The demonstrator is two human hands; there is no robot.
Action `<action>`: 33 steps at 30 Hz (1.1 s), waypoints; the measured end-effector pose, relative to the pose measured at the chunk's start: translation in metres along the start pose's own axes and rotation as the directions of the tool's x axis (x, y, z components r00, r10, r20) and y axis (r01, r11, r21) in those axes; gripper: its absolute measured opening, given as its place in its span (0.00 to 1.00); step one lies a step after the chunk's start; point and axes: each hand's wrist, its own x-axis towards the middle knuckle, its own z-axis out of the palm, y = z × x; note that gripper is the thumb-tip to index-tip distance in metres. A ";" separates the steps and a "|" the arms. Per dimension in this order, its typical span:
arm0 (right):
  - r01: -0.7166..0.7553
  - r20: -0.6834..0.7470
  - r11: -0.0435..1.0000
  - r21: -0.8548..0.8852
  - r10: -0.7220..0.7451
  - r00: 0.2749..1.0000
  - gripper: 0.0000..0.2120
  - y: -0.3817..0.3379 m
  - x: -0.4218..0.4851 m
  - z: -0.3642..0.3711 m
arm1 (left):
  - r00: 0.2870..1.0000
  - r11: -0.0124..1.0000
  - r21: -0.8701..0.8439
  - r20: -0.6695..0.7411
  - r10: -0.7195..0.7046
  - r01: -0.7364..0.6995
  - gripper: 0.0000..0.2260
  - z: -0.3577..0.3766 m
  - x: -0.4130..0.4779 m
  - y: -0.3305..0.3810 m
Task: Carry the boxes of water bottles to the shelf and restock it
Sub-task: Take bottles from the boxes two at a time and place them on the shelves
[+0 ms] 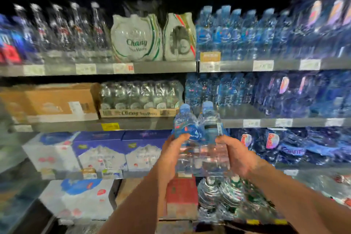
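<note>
— Which words can you actually read here?
— "Chang" in green on the white shrink-wrapped pack (135,41) at the front edge of the upper shelf (165,66).
— Anything one shelf down?
— "Chang" again, on the cardboard tray (138,113) under the clear bottles.
— The price tags along the shelf edges, the blue labels?
— Too blurred to read.
</note>
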 end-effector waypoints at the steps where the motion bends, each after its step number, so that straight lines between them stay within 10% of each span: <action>1: 0.012 -0.017 0.998 -0.068 -0.013 1.000 0.36 -0.010 -0.006 0.006 | 0.999 1.000 -0.010 0.029 0.015 -0.014 0.03 0.002 -0.004 0.009; 5: 0.129 -0.025 0.969 -0.210 -0.137 0.990 0.43 -0.041 -0.026 0.019 | 0.994 0.996 -0.065 0.085 0.072 -0.067 0.06 0.011 -0.021 0.041; 10: 0.216 -0.011 0.969 -0.118 -0.219 0.976 0.25 -0.070 -0.047 0.011 | 0.990 0.995 -0.059 0.108 0.090 -0.084 0.13 0.019 -0.017 0.060; 22: 0.287 -0.126 0.956 -0.063 -0.293 0.948 0.64 -0.112 -0.018 -0.018 | 0.950 0.951 0.087 0.122 0.286 -0.297 0.20 0.065 0.011 0.100; 33: 0.465 -0.108 0.882 -0.079 -0.472 0.875 0.43 -0.228 0.009 -0.112 | 0.898 0.892 0.124 0.145 0.416 -0.434 0.12 0.184 0.087 0.163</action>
